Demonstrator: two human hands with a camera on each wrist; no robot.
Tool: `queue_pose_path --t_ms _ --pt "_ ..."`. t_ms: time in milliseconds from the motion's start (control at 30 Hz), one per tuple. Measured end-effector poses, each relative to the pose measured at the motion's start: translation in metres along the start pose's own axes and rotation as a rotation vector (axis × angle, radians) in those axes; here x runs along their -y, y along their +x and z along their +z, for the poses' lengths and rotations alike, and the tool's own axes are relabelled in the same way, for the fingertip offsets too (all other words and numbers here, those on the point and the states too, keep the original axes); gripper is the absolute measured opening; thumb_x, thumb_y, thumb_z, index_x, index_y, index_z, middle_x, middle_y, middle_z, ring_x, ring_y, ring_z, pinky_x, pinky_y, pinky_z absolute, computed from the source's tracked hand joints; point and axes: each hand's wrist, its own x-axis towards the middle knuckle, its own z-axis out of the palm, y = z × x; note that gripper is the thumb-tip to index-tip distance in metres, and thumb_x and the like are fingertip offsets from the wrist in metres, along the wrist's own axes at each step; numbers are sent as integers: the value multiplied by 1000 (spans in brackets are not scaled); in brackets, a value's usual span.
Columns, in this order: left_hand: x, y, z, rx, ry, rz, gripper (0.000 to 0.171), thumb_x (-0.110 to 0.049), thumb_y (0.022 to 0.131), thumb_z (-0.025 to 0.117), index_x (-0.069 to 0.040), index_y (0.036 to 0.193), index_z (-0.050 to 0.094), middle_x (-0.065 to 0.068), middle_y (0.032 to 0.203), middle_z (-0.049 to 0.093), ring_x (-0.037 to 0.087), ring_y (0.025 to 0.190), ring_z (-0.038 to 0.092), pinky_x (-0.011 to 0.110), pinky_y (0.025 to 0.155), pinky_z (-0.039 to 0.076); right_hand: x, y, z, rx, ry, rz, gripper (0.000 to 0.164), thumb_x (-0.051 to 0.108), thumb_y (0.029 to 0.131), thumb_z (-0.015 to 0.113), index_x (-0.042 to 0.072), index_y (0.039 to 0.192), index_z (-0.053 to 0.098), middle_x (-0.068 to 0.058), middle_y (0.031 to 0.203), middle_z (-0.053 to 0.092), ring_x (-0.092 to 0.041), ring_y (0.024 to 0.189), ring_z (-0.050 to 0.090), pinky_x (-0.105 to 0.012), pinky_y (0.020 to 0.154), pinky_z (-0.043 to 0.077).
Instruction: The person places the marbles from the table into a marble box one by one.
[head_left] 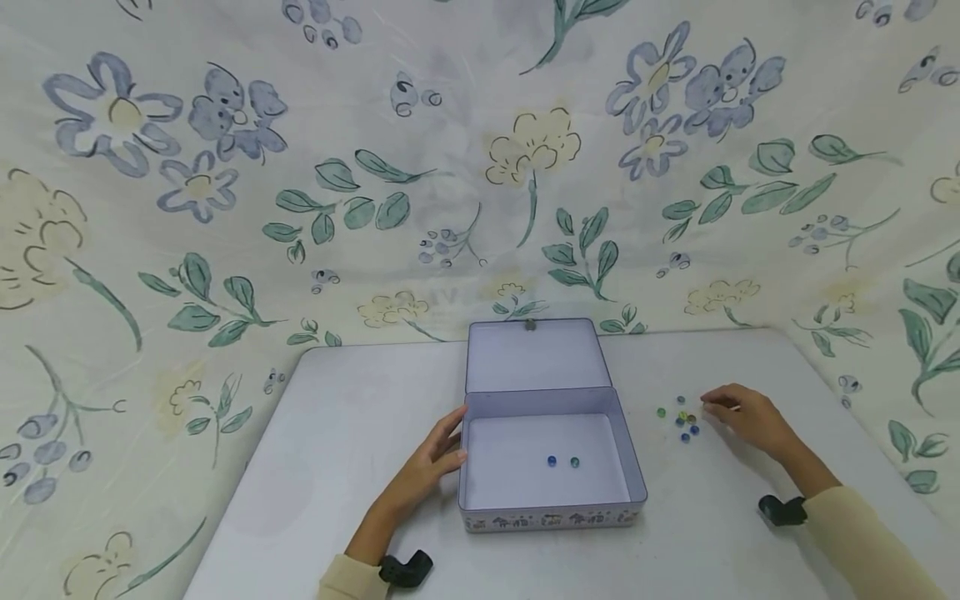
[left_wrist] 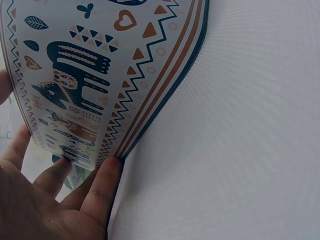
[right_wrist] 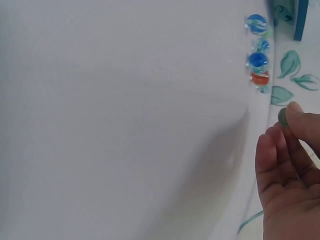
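Green marble [right_wrist: 283, 117]: the right hand [head_left: 742, 417] is pinching it between the thumb and a fingertip, and is holding it just to the right of a loose cluster of marbles [head_left: 682, 417] on the white tabletop [head_left: 360, 433]. In the right wrist view, blue pieces and a red one [right_wrist: 260, 78] are showing within this cluster. The left hand [head_left: 426, 467] is lying open, its relaxed fingers touching the left wall of a shallow rectangular box [head_left: 555, 521]. As the left wrist view is showing, that wall is bearing printed animals, hearts, leaves and a zigzag border, with bands running along one edge. The box is standing between the two hands, its lid [head_left: 536, 354] swung up at the far side and carrying a small clasp [head_left: 530, 326] at the top edge. Inside, on the pale floor, a blue marble [head_left: 552, 461] and a blue-green marble [head_left: 575, 462] are resting near each other, apart from the walls. Pale sleeves [head_left: 870, 533] are covering the forearms, and a black device [head_left: 407, 569] is sitting at each wrist. Behind the tabletop, a floral cloth [head_left: 375, 125] is hanging.
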Motion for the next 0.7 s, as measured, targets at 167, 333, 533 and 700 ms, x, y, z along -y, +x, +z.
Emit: queue_pose_path --t_ms 167,333,533,700 --pt "-1 1 0 -1 8 6 67 -18 102 53 -30 160 20 7 169 11 47 151 18 66 116 31 7 0 -6 -3 28 -36 22 13 98 64 1 116 68 -18 111 71 -29 97 67 -21 71 56" --pt "-1 0 -1 4 9 15 67 -17 102 53 -30 160 20 6 169 11 46 152 18 65 117 30 18 1 -8 -5 60 -55 25 17 99 63 1 118 68 -17 112 71 -28 98 67 -15 71 54" --pt "0 1 -1 8 11 21 68 -19 102 54 -29 160 20 8 169 10 48 151 17 65 116 31 32 3 -6 25 95 -82 25 18 100 62 1 118 67 -16 113 70 -25 96 68 -17 73 55" --pt "1 1 -2 17 7 17 68 -18 102 53 -28 160 19 8 169 9 47 152 17 64 116 32 41 4 -5 29 90 -99 25 18 99 63 2 119 67 -15 112 70 -25 96 69 -15 73 54"
